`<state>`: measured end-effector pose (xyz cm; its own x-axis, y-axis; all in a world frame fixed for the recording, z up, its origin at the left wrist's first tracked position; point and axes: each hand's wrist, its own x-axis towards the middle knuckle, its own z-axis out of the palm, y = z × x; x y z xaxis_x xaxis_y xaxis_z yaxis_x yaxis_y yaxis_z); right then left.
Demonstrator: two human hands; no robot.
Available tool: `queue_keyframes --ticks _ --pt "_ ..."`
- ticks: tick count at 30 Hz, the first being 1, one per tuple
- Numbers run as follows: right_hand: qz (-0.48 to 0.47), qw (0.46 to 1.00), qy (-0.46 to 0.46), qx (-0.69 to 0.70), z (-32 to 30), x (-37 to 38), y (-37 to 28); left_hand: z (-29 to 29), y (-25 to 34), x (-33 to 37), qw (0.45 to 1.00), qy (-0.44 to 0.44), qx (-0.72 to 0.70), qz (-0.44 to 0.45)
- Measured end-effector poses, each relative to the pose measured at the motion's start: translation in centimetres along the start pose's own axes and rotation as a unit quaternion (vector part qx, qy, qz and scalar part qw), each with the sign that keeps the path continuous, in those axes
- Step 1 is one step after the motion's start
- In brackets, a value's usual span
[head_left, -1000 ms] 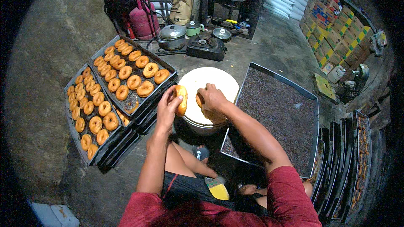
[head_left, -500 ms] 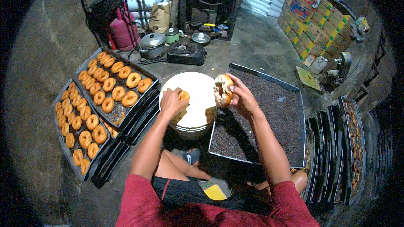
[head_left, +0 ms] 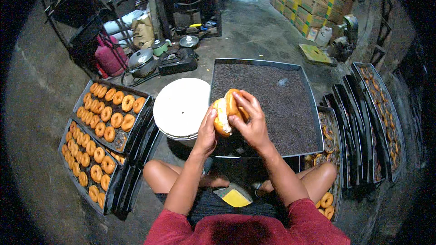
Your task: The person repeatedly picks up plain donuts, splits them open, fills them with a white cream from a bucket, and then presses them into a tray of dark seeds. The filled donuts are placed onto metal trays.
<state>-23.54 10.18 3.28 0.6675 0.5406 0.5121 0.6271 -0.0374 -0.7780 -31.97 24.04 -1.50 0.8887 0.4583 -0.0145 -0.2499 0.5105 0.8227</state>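
My left hand (head_left: 207, 132) and my right hand (head_left: 255, 122) meet above the near left part of a tray of dark sprinkles (head_left: 268, 95). Between them are golden ring doughnuts pressed side by side. My left hand grips one doughnut (head_left: 222, 120) on edge, with white cream showing on it. The fingers of my right hand are closed round another doughnut (head_left: 231, 101), partly hidden by them. Just left of the hands stands a round white tub (head_left: 179, 102), its pale top bare apart from a small dark spot.
Trays of plain doughnuts (head_left: 106, 113) rest on stacked dark trays at left. More trays (head_left: 379, 118) stand stacked at right, with topped doughnuts in them. Farther back are a black stove (head_left: 177, 61), a pot (head_left: 141, 61), a pink gas cylinder (head_left: 110, 58) and cardboard boxes (head_left: 313, 4).
My left hand has lifted a doughnut off the white tub's top and moved right. My right hand has turned its cream-covered doughnut and brought it against the left one. The view has shifted.
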Motion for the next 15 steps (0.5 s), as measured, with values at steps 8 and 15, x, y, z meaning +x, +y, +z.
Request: queue_keyframes --ticks 8,15 --pt "0.093 0.989 0.027 0.116 -3.5 -2.7 1.7 4.7 -2.2 0.5 0.972 -0.030 0.207 0.111" --pt "0.153 0.977 0.053 0.136 -7.9 -2.7 6.8 4.5 -1.5 0.0 0.787 -0.076 0.559 0.250"
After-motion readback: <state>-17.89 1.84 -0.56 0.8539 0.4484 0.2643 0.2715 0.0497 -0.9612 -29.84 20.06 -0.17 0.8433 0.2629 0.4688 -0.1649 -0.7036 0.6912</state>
